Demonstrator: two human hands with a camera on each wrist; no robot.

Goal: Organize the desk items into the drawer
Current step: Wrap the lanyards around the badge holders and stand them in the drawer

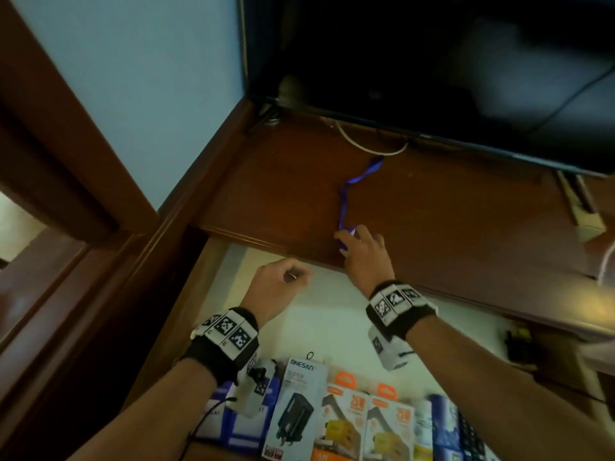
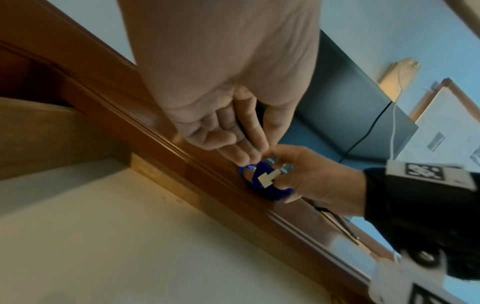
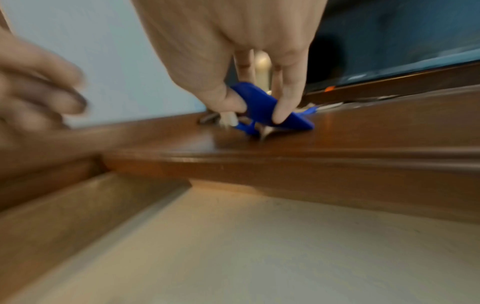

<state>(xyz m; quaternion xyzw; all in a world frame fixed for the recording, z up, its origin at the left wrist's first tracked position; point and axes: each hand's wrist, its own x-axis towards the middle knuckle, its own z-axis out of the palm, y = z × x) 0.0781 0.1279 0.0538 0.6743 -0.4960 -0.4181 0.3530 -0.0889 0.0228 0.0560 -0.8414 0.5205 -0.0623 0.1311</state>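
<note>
On the brown desk top (image 1: 449,211), near its front edge, my right hand (image 1: 359,247) pinches a blue tag-like item (image 3: 262,107) between thumb and fingers. From that item a blue lanyard (image 1: 346,194) trails back across the desk. In the left wrist view a small white piece shows on the blue item (image 2: 262,174). My left hand (image 1: 283,277) hovers over the open drawer (image 1: 332,314), just left of the right hand, its fingers (image 2: 233,142) curled with nothing seen in them. The drawer's pale lined floor is bare at the back.
Several boxed chargers (image 1: 299,404) lie in a row at the drawer's front. A black and yellow object (image 1: 519,344) sits at the drawer's right. A dark screen (image 1: 432,61) stands at the back of the desk, with a white cable (image 1: 366,146) under it and a power strip (image 1: 585,224) at the right.
</note>
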